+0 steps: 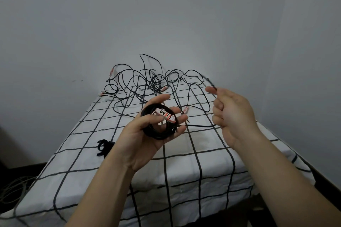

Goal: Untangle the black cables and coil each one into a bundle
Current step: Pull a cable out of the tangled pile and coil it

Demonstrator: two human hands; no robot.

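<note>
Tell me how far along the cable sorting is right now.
Done: nothing for certain. A small black item on the checked cloth may be a finished bundle, but I cannot tell. In hand: the left hand holds a labelled coil, and the right hand pinches its loose strand. Left: the tangle at the far end lies spread out, uncoiled.

surface: grid-checked white cloth [203,171] | far end: tangled black cables [154,83] | left side: black clip [104,146]
</note>
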